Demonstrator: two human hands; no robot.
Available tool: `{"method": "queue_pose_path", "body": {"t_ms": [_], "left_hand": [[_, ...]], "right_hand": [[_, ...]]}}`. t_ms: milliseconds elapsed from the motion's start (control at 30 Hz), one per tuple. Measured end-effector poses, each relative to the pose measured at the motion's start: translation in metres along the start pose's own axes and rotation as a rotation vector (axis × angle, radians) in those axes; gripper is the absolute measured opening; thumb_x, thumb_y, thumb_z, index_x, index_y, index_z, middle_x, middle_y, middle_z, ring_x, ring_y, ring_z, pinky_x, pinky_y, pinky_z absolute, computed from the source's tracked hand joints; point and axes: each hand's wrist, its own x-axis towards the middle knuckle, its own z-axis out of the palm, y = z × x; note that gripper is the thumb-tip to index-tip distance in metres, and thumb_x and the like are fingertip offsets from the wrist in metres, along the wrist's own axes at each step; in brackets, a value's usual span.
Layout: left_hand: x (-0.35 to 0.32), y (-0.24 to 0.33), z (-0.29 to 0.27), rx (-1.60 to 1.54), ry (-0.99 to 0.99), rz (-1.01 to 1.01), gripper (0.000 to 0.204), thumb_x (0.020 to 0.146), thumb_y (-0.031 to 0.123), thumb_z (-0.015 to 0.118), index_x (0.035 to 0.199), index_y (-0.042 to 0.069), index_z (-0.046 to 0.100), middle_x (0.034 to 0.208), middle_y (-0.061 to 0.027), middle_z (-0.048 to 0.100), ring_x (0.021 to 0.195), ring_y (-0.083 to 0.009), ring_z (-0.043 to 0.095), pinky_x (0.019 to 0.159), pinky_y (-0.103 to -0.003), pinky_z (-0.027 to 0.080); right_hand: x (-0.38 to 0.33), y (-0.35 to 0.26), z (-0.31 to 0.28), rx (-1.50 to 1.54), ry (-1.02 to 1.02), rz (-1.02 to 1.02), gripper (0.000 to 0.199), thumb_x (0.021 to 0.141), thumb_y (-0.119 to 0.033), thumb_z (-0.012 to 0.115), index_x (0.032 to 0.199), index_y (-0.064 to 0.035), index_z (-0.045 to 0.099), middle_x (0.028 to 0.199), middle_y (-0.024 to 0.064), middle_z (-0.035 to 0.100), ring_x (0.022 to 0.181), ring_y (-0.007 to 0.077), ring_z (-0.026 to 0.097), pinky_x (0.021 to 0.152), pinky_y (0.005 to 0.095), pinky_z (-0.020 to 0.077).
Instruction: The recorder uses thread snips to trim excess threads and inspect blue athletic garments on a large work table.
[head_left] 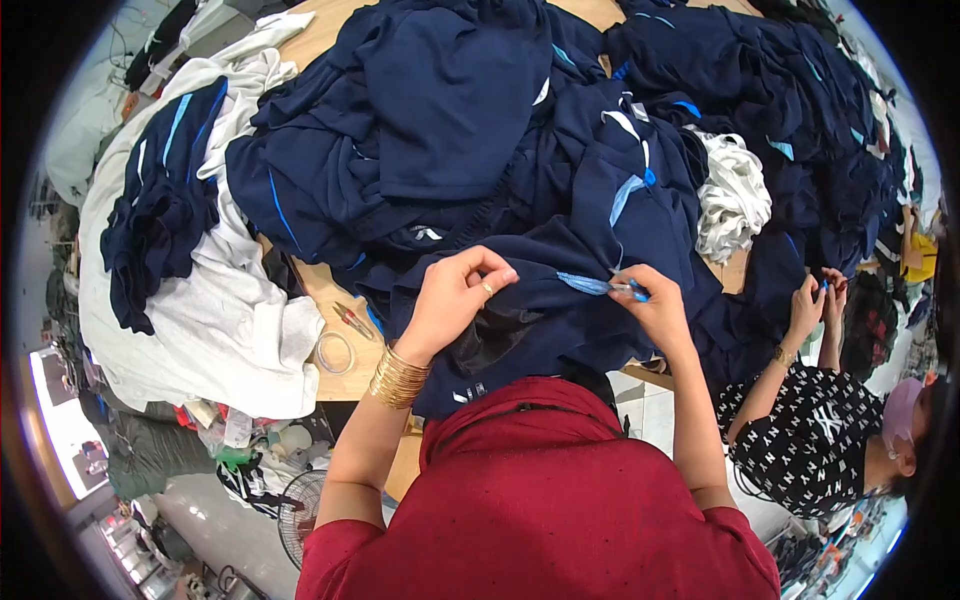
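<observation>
A navy garment [560, 335] with a light blue strip [583, 284] lies spread in front of me, its near edge against my body. My left hand [455, 300] is over its left part, thumb and fingertips pressed together; whatever is between them is too small to make out. At the right end of the blue strip, my right hand [655, 305] is closed around small blue-handled thread snips [638, 293], mostly hidden by the fingers. Beyond both hands, a large heap of navy garments [440, 110] covers the table.
White cloth [240, 330] drapes over the table's left side, with a folded navy piece [165, 200] on it. Red-handled snips [353, 320] and a tape roll [335, 353] lie left. A white bundle [733, 195] sits right. A co-worker [820, 430] handles navy cloth at right.
</observation>
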Motion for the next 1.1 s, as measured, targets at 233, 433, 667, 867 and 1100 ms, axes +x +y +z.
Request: {"method": "queue_pose_path", "body": {"t_ms": [233,433,667,867,1100], "left_hand": [[-0.002,0.028,-0.006,-0.394,-0.075,-0.014,0.009,0.088,0.01,0.058,0.089,0.002,0.06,0.081,-0.005,0.066,0.064,-0.0039,0.053,0.055,-0.016,0.04],[-0.003,0.034,-0.005,-0.225,-0.041,0.18,0.011,0.087,0.009,0.06,0.09,-0.001,0.06,0.081,-0.0026,0.065,0.069,-0.0044,0.055,0.062,-0.018,0.044],[0.012,0.056,-0.003,-0.218,-0.023,0.147,0.011,0.087,0.009,0.059,0.089,-0.002,0.06,0.081,-0.0035,0.066,0.073,-0.0055,0.059,0.067,-0.019,0.047],[0.03,0.064,0.0,-0.281,-0.081,0.13,0.013,0.088,0.01,0.058,0.092,-0.001,0.061,0.082,-0.0046,0.066,0.071,-0.006,0.059,0.065,-0.02,0.048],[0.03,0.023,0.009,-0.161,-0.362,-0.029,0.03,0.082,0.013,0.064,0.109,0.002,0.058,0.088,-0.003,0.064,0.059,-0.0038,0.054,0.051,-0.018,0.043]], "right_hand": [[-0.011,0.007,0.005,-0.163,-0.003,-0.035,0.022,0.073,-0.008,0.067,0.094,-0.0077,0.061,0.081,0.0066,0.058,0.068,0.0229,0.056,0.066,0.0304,0.0446],[-0.01,-0.025,0.003,-0.198,0.08,0.042,0.035,0.072,-0.026,0.072,0.103,-0.0148,0.06,0.09,0.0008,0.062,0.077,0.0194,0.054,0.075,0.0293,0.0403],[0.006,-0.054,0.024,0.056,0.057,-0.058,0.036,0.072,-0.015,0.073,0.105,-0.0081,0.061,0.083,0.0003,0.06,0.067,0.0095,0.045,0.063,0.0233,0.0382],[0.031,-0.053,0.059,0.325,-0.019,-0.018,0.015,0.078,-0.014,0.069,0.087,-0.0032,0.065,0.066,0.0028,0.059,0.061,0.0064,0.051,0.059,0.0225,0.0412],[0.035,-0.057,0.05,0.416,0.012,0.028,0.013,0.078,-0.01,0.067,0.081,0.0013,0.063,0.065,0.0005,0.059,0.063,0.0036,0.049,0.058,0.0214,0.0411]]}}
